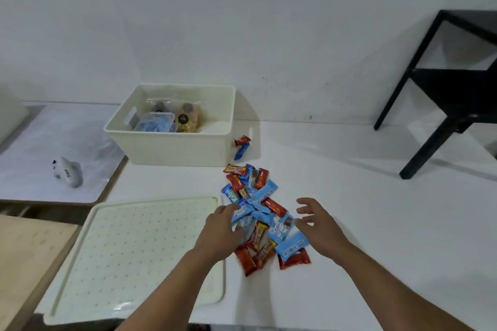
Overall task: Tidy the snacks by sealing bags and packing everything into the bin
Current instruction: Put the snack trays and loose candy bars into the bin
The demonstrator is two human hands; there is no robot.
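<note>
A cream plastic bin point(172, 150) stands at the back of the white table. Inside it lie a clear box of blue items point(154, 123) and clear snack bags point(187, 117). A heap of small red and blue snack packets point(259, 212) is spread in front of the bin's right corner. Two more packets point(241, 145) lie against the bin's right side. My left hand point(222, 234) rests on the heap's left edge, fingers curled on some blue packets. At the heap's right edge my right hand point(318, 223) hovers with fingers spread, holding nothing.
The bin's cream perforated lid point(134, 255) lies flat to the left of the heap. A small white object point(68, 171) sits on a plastic-covered surface at far left. A black frame stand point(446, 88) is at the back right. A wooden board point(24, 258) lies at lower left.
</note>
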